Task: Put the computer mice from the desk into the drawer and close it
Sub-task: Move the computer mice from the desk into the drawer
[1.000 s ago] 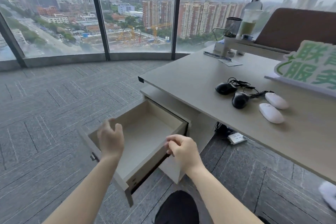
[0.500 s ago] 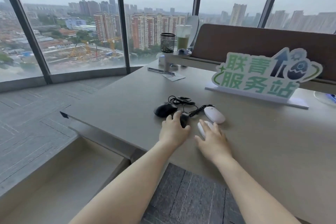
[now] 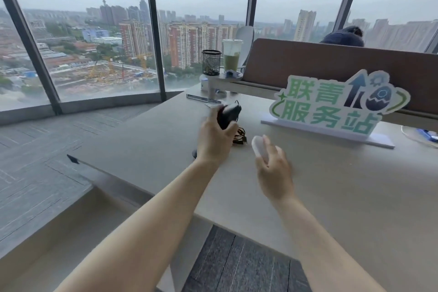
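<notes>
The black mouse [image 3: 228,112] was up off the desk [image 3: 331,185], clamped in the left hand [image 3: 214,142] with fingers wrapped round its lower half and thumb across the near side, presumably so it could be carried over the near-left edge toward the drawer [image 3: 59,232]. Its long axis ran steeply, tilted up and to the right, upper end aimed at the far edge of the desk; its cable [image 3: 239,136] hung in a dark tangle below, trailing down to the desk surface, so the cord looked likely to drag or snag on the way. Just to the right, the white mouse [image 3: 259,146] was gripped by the right hand [image 3: 275,173], fingers closed over its near end; whether it had left the surface could not be told. Its long axis ran away from the person, leaning slightly left toward the far edge. A dark sliver [image 3: 194,153] showed beside the left wrist, likely another mouse, mostly hidden. Beyond, the green-lettered sign [image 3: 331,106] stood well apart along the far side, clear of the work. The drawer appeared open at lower left, below the desk's near-left corner.
</notes>
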`<state>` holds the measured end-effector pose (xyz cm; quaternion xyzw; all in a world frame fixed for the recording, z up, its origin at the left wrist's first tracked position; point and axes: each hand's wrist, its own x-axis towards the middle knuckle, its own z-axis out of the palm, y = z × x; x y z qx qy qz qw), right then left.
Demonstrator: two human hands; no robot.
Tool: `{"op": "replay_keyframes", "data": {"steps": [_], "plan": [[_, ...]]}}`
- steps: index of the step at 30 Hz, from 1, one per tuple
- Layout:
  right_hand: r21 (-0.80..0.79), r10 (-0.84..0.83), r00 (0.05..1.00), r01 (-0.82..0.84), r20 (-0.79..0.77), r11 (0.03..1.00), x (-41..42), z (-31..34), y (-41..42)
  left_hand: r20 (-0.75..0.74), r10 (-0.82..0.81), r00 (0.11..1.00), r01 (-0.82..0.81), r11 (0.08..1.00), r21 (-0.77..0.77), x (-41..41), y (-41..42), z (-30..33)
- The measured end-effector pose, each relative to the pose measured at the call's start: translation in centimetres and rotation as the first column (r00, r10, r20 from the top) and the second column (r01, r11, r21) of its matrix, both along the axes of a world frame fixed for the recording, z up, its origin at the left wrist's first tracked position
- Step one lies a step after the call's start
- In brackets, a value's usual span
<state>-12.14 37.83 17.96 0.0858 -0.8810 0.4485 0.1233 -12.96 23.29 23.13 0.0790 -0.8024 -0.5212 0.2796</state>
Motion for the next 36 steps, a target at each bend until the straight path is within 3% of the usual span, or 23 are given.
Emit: {"op": "replay_keyframes", "data": {"steps": [5,10,15,19,22,26,29,33,36], "plan": [[-0.246,0.168,0.984,-0.178,-0.059,0.953,4.7,4.5,-3.9,-0.210,0.097,0.973,-0.098,0.995,0.004,6.4,-5.4,7.2],[-0.331,0.386,0.922,-0.375,-0.036,0.866,10.1,4.1,-11.1,-0.178,0.211,0.961,-0.229,0.969,-0.090,14.6,-12.6,5.1],[-0.172,0.522,0.836,-0.496,0.173,0.851,13.8,-1.5,-19.0,0.008,0.373,0.928,-0.368,0.918,-0.150,20.5,-18.6,-3.4],[0.032,0.476,0.780,-0.532,0.406,0.846,14.5,-7.6,-24.5,0.249,0.428,0.869,-0.400,0.903,-0.157,22.8,-22.6,-11.9],[0.190,0.423,0.758,-0.570,0.496,0.799,14.3,-11.6,-27.7,0.472,0.430,0.769,-0.414,0.899,-0.145,22.9,-24.6,-17.0],[0.496,0.343,0.763,-0.626,0.548,0.601,13.4,-15.1,-30.8,0.657,0.445,0.609,-0.387,0.889,-0.243,22.5,-26.6,-22.4],[0.637,0.285,0.767,-0.638,0.575,0.432,13.2,-16.9,-32.7,0.749,0.444,0.491,-0.335,0.891,-0.308,22.5,-27.5,-25.1],[0.693,0.252,0.753,-0.658,0.608,0.293,12.8,-18.5,-34.1,0.793,0.432,0.430,-0.276,0.899,-0.340,22.1,-28.2,-27.2],[0.675,0.245,0.732,-0.681,0.636,0.284,12.5,-18.5,-33.8,0.788,0.441,0.430,-0.270,0.896,-0.353,21.7,-28.0,-27.2]]}}
